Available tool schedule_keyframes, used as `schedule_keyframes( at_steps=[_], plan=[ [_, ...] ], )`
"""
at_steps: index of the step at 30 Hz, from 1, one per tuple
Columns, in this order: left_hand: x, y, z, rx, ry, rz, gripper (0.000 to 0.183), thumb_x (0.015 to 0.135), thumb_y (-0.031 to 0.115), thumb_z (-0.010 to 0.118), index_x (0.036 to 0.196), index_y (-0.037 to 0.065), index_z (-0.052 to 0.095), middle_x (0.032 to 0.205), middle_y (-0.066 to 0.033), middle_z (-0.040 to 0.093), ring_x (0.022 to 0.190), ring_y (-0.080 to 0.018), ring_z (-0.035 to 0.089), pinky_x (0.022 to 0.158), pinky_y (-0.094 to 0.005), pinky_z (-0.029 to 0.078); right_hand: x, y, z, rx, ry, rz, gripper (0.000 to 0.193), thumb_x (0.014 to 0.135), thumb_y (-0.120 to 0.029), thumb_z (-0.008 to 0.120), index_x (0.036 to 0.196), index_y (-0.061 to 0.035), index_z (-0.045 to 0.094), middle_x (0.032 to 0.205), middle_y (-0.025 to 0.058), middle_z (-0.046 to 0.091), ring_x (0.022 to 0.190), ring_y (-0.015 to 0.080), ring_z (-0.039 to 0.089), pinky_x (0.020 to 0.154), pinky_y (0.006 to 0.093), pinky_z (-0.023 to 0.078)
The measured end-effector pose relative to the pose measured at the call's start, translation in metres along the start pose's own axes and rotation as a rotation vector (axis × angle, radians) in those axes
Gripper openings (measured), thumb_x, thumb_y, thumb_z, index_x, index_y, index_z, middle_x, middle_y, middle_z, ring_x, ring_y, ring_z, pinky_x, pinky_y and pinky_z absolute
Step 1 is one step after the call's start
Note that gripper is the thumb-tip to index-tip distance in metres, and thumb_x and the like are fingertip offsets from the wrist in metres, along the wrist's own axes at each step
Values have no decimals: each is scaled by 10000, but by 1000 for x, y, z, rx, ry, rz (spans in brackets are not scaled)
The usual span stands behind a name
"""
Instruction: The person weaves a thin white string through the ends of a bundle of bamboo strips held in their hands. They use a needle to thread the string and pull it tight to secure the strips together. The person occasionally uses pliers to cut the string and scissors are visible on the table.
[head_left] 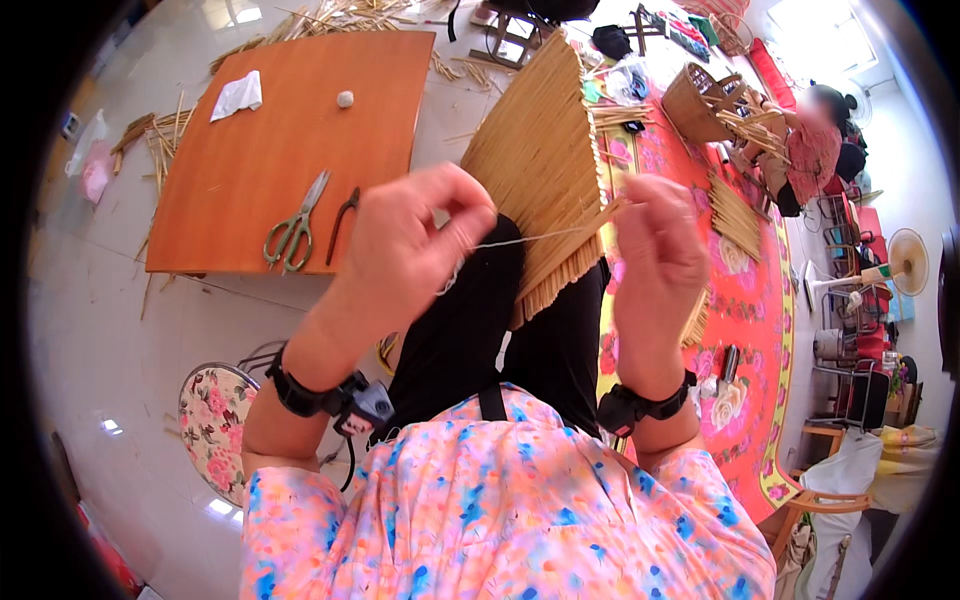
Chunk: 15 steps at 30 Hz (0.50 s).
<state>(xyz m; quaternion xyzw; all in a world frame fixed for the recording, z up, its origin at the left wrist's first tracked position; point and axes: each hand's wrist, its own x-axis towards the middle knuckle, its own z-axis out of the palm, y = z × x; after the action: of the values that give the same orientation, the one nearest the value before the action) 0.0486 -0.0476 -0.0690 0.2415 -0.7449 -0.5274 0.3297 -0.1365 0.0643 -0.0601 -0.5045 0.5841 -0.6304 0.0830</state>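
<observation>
I see a panel of straw-coloured bamboo slats [540, 150], bound side by side, resting tilted on my lap; it fans out toward twelve o'clock, and its lower stepped edge sits at centre. A thin pale thread [520, 240] runs taut from nine o'clock to three o'clock, meeting the panel's lower right corner, where one loose slat end juts out.

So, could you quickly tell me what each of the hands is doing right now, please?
Left hand: closed, pinching a thin thread pulled taut.
Right hand: closed, gripping the edge of the straw mat.
</observation>
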Motion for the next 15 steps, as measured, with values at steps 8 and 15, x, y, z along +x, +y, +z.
schedule_keyframes(
  at_steps=[8, 15],
  plan=[
    [9, -76, 33, -122, -208, 31, 31, 912, 26, 569, 889, 6, 573, 1213, -115, 527, 957, -105, 541, 798, -240, 462, -65, 70, -49, 53, 120, 355, 236, 900, 16, 587, 1126, -26, 639, 994, -17, 570, 742, 14, 481, 615, 151, 395],
    [15, -111, 76, -358, -267, -51, 61, 947, 74, 537, 928, 16, 538, 1279, -115, 512, 1119, -145, 500, 903, -262, 431, -89, 84, -13, -305, -93, 359, 398, 815, -59, 693, 1178, 43, 565, 1033, 148, 627, 855, 193, 645, 637, 254, 533]
  ],
)
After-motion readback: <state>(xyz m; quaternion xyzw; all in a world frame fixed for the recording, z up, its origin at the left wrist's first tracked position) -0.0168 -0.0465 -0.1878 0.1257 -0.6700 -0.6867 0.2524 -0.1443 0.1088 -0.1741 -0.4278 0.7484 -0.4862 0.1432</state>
